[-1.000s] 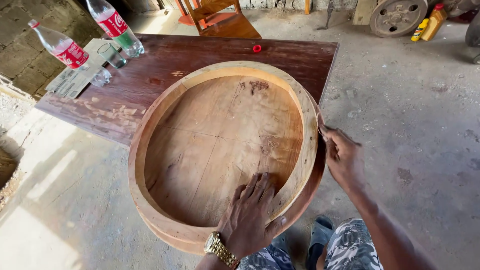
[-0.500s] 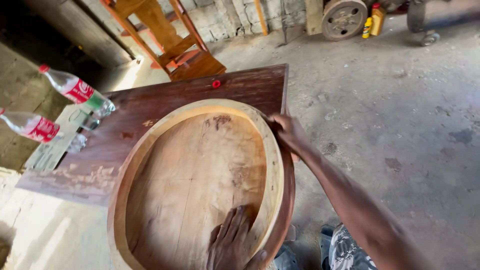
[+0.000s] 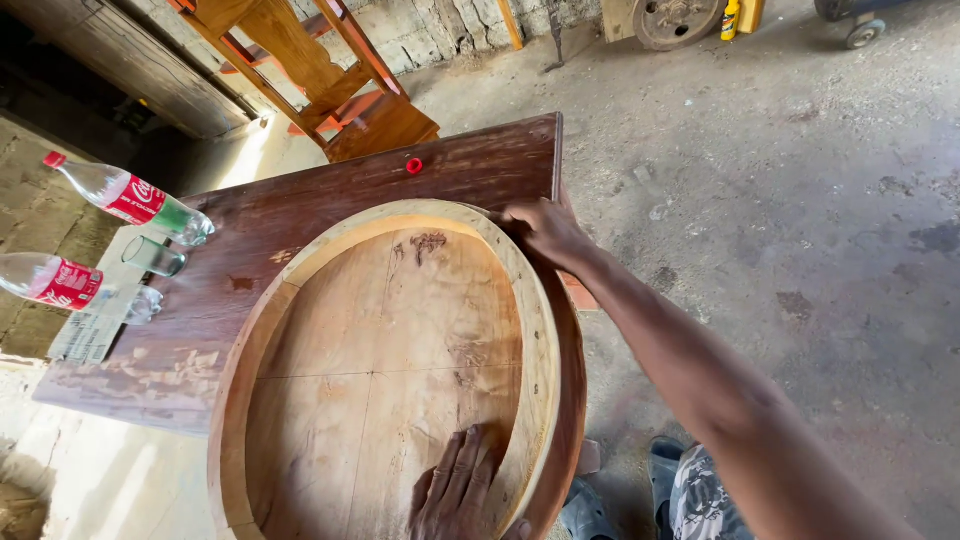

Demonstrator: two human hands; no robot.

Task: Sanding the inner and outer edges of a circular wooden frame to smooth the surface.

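Observation:
A large round wooden tray-like frame (image 3: 540,330), with a raised rim and a flat plank bottom, lies on a dark wooden tabletop (image 3: 300,210). My left hand (image 3: 455,492) rests flat on the bottom near the close rim, fingers spread. My right hand (image 3: 540,228) reaches out and grips the far right part of the rim, close to the table's corner.
Two plastic bottles with red labels (image 3: 130,198) (image 3: 50,280) and a small glass (image 3: 153,256) sit at the table's left. A red cap (image 3: 413,165) lies near the far edge. A wooden chair frame (image 3: 320,75) stands behind. A concrete floor spreads right; a wheel (image 3: 680,18) leans at the wall.
My right hand has slid along the rim from the near right side to the far right. The left hand stays on the bottom. The view has swung left and closer.

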